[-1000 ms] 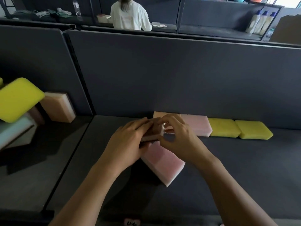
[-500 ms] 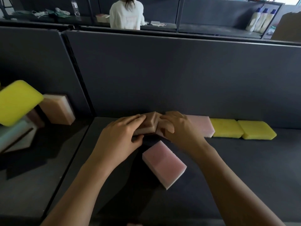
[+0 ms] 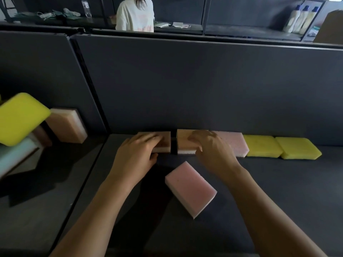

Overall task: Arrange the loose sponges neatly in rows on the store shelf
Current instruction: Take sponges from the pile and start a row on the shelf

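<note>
A row of sponges lies along the shelf's back panel [image 3: 204,86]. My left hand [image 3: 137,154] lies over the left orange sponge [image 3: 164,144], fingers on top and thumb at its front edge. My right hand [image 3: 209,149] presses on the right orange sponge [image 3: 183,143]. A narrow gap separates these two. To the right, touching in line, follow a pink sponge [image 3: 235,143] and two yellow sponges [image 3: 261,148] [image 3: 298,148]. A loose pink sponge [image 3: 191,188] lies at an angle in front of the row, between my forearms.
The left compartment, behind a divider [image 3: 89,86], holds a jumble: a tilted yellow sponge [image 3: 20,117], an orange-and-white sponge [image 3: 68,127] leaning on the back panel, and a pale sponge [image 3: 16,156]. A person in white [image 3: 135,13] stands beyond the shelf. Bottles [image 3: 300,19] stand far right.
My hands, which held two orange sponges together above the loose pink one, have moved back and set them flat against the back panel, side by side with a gap.
</note>
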Action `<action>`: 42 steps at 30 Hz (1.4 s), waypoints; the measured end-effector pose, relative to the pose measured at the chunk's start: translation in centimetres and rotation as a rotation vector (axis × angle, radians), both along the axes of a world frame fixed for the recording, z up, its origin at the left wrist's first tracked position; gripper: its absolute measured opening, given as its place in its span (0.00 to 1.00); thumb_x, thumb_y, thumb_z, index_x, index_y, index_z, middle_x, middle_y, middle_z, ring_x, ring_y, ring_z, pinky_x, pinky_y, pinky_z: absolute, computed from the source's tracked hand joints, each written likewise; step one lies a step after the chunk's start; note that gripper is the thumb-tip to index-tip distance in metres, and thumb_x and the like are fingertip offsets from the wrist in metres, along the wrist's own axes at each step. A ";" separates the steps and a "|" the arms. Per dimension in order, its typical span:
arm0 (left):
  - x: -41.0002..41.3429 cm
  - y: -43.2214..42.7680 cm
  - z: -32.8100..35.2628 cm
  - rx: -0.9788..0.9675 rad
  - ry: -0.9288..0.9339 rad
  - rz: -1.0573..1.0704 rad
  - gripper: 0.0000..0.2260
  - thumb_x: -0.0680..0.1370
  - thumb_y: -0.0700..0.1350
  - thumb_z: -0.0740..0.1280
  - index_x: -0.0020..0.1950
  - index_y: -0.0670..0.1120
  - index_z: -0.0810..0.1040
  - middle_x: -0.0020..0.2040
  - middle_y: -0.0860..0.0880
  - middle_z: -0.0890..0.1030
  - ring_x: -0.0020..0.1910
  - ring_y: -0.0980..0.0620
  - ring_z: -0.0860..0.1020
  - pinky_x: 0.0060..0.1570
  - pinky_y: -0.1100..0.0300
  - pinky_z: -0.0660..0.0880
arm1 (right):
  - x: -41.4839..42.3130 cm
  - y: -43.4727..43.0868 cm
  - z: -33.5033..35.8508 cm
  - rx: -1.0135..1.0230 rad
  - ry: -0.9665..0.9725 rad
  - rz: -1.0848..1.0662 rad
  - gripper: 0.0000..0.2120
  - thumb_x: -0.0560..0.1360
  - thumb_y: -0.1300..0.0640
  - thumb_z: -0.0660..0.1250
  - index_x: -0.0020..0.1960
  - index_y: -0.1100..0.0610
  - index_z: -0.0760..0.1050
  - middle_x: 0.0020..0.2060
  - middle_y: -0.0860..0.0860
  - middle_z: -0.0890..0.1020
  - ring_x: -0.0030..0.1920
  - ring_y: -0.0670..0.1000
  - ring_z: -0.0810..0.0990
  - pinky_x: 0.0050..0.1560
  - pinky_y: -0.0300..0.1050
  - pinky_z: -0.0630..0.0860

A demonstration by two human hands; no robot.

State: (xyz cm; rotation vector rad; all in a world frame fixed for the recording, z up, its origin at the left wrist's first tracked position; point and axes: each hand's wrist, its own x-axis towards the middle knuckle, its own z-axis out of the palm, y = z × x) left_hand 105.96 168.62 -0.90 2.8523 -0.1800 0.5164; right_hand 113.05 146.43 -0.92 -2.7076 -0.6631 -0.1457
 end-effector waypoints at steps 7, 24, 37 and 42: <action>0.8 -0.8 -0.7 -0.009 -0.005 -0.020 0.20 0.68 0.39 0.77 0.59 0.48 0.82 0.60 0.51 0.81 0.58 0.47 0.79 0.48 0.51 0.79 | -0.1 -0.7 0.0 -0.001 -0.033 -0.002 0.21 0.75 0.62 0.68 0.66 0.47 0.76 0.67 0.46 0.76 0.67 0.52 0.72 0.64 0.54 0.71; 2.6 -3.5 -1.0 0.028 -0.009 0.028 0.16 0.71 0.41 0.74 0.58 0.52 0.81 0.58 0.55 0.79 0.58 0.49 0.75 0.47 0.54 0.75 | 0.6 -2.7 -0.6 0.023 -0.002 -0.052 0.31 0.70 0.53 0.75 0.71 0.52 0.70 0.67 0.52 0.73 0.65 0.58 0.72 0.62 0.55 0.72; 2.9 -3.6 -1.4 -0.026 -0.041 0.079 0.15 0.73 0.42 0.73 0.59 0.52 0.81 0.58 0.55 0.79 0.58 0.49 0.76 0.47 0.53 0.75 | 0.3 -3.5 -1.1 0.139 -0.015 0.037 0.23 0.70 0.63 0.72 0.65 0.56 0.77 0.63 0.53 0.77 0.64 0.59 0.74 0.63 0.52 0.73; 2.8 -3.6 -1.9 -0.017 -0.051 0.101 0.16 0.73 0.41 0.73 0.59 0.52 0.82 0.60 0.55 0.79 0.59 0.49 0.76 0.47 0.52 0.76 | 0.2 -3.6 -1.0 0.156 -0.021 0.054 0.22 0.69 0.66 0.73 0.63 0.58 0.78 0.62 0.55 0.79 0.62 0.60 0.76 0.62 0.52 0.73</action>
